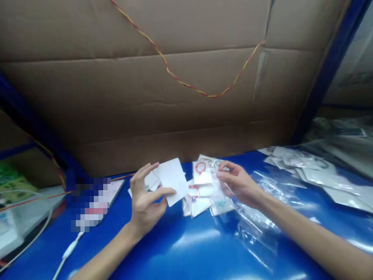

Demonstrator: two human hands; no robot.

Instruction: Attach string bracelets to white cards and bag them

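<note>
My left hand (150, 198) holds a blank white card (174, 182) upright, pinched between thumb and fingers. To its right, my right hand (237, 182) has thumb and forefinger pressed together. Clear plastic shows just under those fingers, but I cannot make out what is between them. Between and behind the hands lies a pile of white cards, some in clear bags. One bagged card (203, 177) carries a red bracelet-like loop (200, 167). More white cards (151, 181) are partly hidden behind my left hand.
Loose clear plastic bags (256, 229) lie under my right forearm on the blue tabletop (186, 252). A stack of bagged cards (314, 167) sits at right. A blurred-out device (96, 206) with a white cable (69, 249) is at left. Cardboard (175, 116) and a twisted red-yellow wire (210, 96) stand behind.
</note>
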